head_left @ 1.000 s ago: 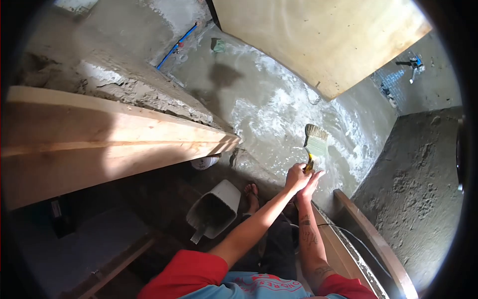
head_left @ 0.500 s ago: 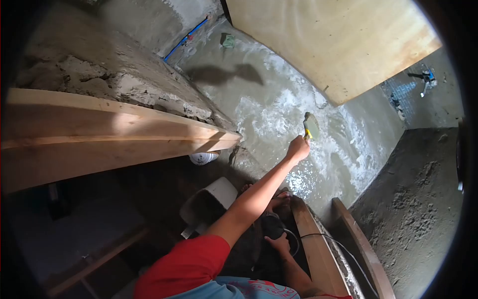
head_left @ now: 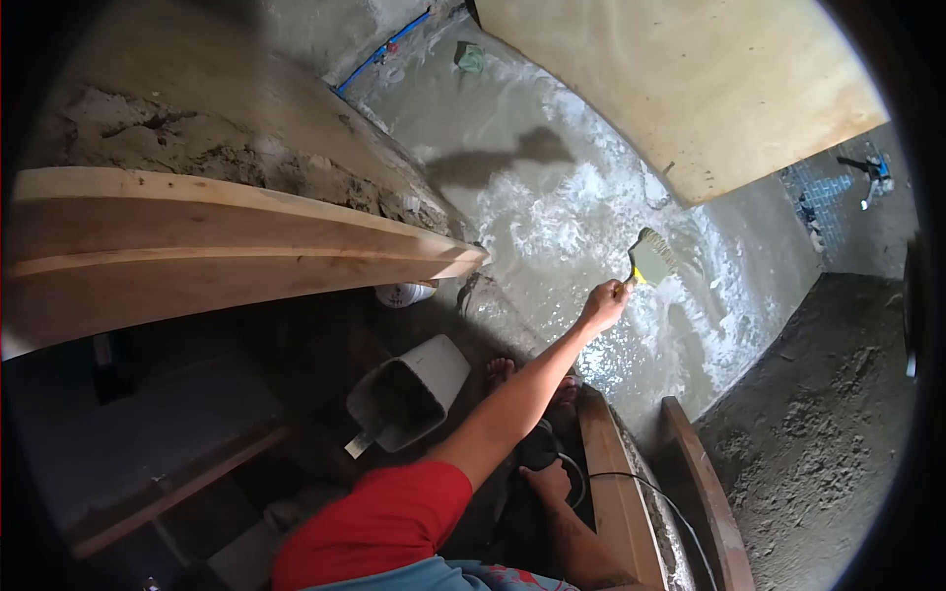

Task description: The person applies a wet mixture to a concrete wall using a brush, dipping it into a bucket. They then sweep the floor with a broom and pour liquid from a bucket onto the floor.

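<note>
My left hand (head_left: 603, 303) is stretched out over the wet cement floor (head_left: 552, 217) and is shut on the yellow handle of a wide brush (head_left: 652, 258). The brush's bristles touch the foamy, wet surface. My right hand (head_left: 547, 483) rests low near my body on dark cloth at my knee, fingers spread, holding nothing that I can make out. A thin black cable (head_left: 641, 483) runs past it to the right. My sandalled foot (head_left: 498, 371) stands at the floor's near edge.
A thick wooden plank (head_left: 197, 256) crosses the left side. A grey bucket (head_left: 409, 394) stands below it. A plywood sheet (head_left: 690, 89) leans at the back, near a blue pipe (head_left: 384, 49). Two wooden boards (head_left: 611, 483) edge the rough sand (head_left: 828, 433) at right.
My right hand has let go of the brush and dropped to my knee. My left hand alone has swept the brush further out and to the right over the wet floor.
</note>
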A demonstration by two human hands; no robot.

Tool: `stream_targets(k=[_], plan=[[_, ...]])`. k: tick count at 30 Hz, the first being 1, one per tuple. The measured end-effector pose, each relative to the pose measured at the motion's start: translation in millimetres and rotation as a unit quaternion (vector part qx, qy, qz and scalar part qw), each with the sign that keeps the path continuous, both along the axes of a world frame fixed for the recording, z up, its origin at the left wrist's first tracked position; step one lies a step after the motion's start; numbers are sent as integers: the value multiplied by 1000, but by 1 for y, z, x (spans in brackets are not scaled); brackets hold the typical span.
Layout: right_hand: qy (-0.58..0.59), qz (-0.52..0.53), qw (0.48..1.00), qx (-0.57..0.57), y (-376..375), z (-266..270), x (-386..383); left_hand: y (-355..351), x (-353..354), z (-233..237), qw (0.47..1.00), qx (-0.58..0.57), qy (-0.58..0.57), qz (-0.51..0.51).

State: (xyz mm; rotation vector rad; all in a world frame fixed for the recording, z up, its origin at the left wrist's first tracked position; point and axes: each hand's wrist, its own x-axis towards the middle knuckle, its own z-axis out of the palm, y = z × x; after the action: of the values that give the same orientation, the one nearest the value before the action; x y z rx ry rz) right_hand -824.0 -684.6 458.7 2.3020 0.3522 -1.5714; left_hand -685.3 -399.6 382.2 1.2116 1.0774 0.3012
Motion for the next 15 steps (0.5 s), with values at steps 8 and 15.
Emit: stream_targets(k=[8,15], plan=[[-16,3,1000,17,2,-4,-13,-9,-88,43,953,-159,-246,70],[-33,57,998,-2,6,-10,-19,-67,-299,124,961,-143,-129,200]])
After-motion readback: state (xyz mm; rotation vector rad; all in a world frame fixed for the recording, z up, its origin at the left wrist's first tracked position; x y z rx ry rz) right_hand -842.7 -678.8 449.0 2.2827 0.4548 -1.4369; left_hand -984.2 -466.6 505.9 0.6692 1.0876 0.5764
